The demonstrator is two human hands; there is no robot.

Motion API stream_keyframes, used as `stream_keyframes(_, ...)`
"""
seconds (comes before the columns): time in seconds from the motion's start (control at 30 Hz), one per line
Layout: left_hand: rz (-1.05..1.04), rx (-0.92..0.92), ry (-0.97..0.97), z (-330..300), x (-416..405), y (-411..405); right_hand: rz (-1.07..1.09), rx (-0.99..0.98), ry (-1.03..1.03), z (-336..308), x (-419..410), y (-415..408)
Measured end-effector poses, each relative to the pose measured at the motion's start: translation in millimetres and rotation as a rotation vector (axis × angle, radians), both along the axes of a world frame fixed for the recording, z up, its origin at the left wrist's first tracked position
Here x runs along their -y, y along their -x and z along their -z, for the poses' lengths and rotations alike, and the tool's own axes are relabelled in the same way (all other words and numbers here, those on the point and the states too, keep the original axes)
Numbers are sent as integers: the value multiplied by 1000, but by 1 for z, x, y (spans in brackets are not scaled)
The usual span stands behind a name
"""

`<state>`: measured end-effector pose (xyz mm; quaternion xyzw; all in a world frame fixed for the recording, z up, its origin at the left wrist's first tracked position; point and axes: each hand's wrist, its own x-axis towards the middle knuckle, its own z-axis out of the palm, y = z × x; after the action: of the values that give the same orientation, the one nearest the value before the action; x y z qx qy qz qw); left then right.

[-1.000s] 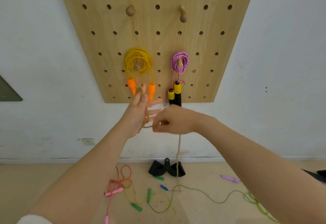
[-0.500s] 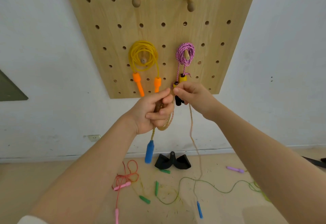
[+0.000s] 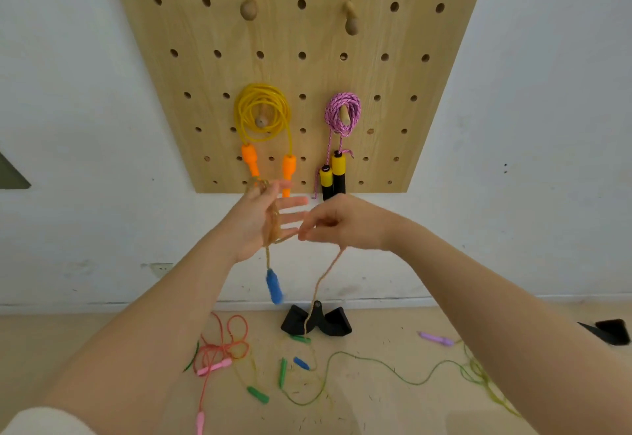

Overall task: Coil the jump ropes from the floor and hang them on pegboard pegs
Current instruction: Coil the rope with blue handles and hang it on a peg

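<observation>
With the left hand (image 3: 265, 220) held flat and straight-fingered inside the tan jump rope's (image 3: 272, 220) loops and the right hand (image 3: 337, 224) pinching its trailing strand, the coils could slide off, or the floor-end blue handle (image 3: 301, 362) could snag the green rope (image 3: 376, 364).
</observation>
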<state>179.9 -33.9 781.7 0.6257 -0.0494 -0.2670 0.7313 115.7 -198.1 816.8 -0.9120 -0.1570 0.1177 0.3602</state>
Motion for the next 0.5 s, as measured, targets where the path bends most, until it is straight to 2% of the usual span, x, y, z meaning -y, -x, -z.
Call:
stream_keyframes(0.13, 234, -110, 38, -17, 10, 24, 200, 189, -255, -5, 12, -13)
stream_keyframes(0.27, 438, -186, 97, -43, 11, 27, 253, 172, -544, -3, 17, -16)
stream_keyframes(0.4, 475, -206, 35, -52, 6, 22, 101, 29, -505, 1, 8, -8)
stream_keyframes(0.5, 395, -199, -27, -49, 5, 19, 104, -9, -496, 2, -2, -4)
